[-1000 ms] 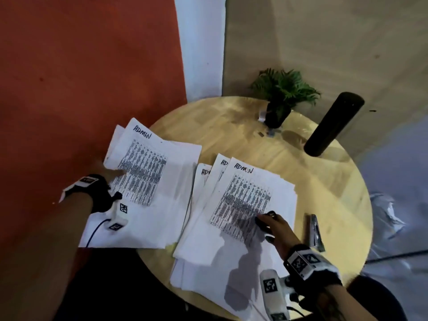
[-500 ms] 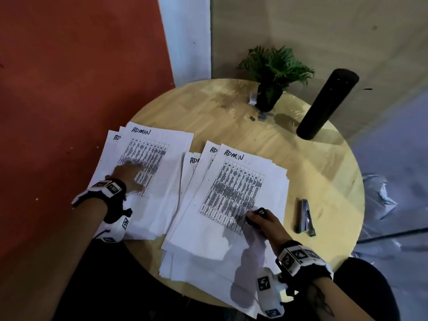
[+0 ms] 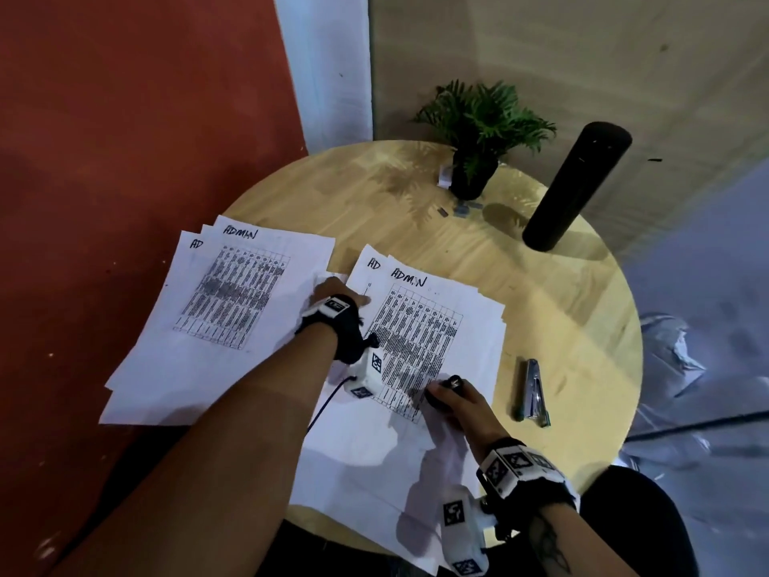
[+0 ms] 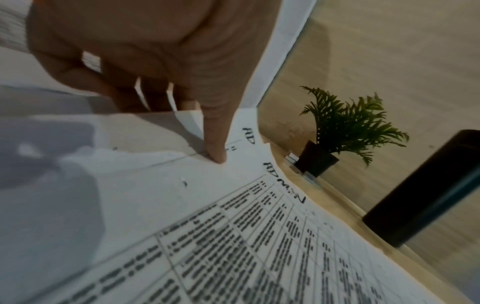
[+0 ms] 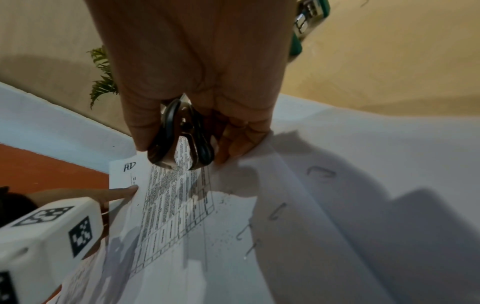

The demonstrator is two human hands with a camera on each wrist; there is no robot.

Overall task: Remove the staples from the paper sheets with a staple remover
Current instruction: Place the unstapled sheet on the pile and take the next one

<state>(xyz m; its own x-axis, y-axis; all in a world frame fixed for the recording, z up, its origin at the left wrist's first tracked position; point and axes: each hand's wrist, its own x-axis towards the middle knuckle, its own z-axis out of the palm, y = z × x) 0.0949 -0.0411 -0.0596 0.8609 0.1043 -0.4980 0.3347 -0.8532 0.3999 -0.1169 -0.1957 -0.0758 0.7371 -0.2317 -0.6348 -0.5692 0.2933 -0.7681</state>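
Round, pale wooden table point(image 3: 561, 326) stands against a red wall on the left and a wood-panelled wall behind. Left pile of printed sheets point(image 3: 233, 310) overhangs the table's left edge. Left hand point(image 3: 333, 295) reaches across between the two piles; its extended fingertip point(image 4: 217, 158) presses on the upper left corner of the right pile of sheets point(image 3: 420, 339), the other fingers curled, gripping nothing. Right hand point(image 3: 457, 403) rests on the right pile and grips the staple remover point(image 5: 182, 139) between thumb and fingers, the remover's jaws pointing down at the printed table. Several loose staples point(image 5: 276, 210) lie on the paper near that hand. Right of the pile, a stapler point(image 3: 532, 391) lies on bare wood. At the table's far side stand a potted plant point(image 3: 478, 131) and a black cylinder point(image 3: 578, 185).
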